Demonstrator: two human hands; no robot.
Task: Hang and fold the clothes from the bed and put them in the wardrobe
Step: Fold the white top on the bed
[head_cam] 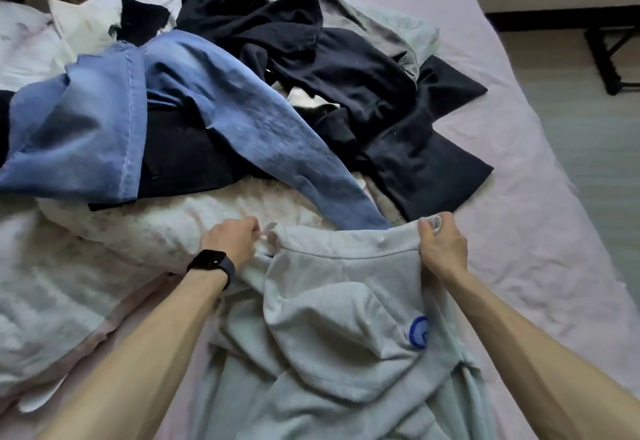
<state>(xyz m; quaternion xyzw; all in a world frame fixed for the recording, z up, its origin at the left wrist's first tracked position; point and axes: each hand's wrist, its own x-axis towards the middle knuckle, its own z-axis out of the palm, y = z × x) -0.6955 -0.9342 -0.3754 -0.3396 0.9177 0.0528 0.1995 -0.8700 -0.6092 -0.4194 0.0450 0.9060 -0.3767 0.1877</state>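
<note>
**Status: early stage.** You have one item in hand, the grey sweatshirt (346, 318). It lies crumpled on the near part of the bed (554, 231), w/ a blue logo on its right side.

**Hands**
- Your right hand (441, 245) has its fingers curled round the garment's far edge.
- Your left hand (235, 238) is closed at the same edge, further left. The fingers are curled and appear to pinch the fabric (there is blur here, so treat this grip as probable, not certain).
- A black watch (211, 263) sits on the left wrist.

**Done so far:** nothing folded or hung is visible. The wardrobe is out of view.

**Left to do, approx. the whole load:**
- blue jeans (214, 117), draped over the pile from far left to centre
- dark garments (363, 76), several, tangled, far centre and right
- a grey item (339, 13) at the far end of the pile
- the sweatshirt itself, not yet flat

The pile rests partly on a white duvet (69, 283) at left.

**Judgement:** next, spread the sweatshirt flat on the pink sheet at right, then fold.
</note>
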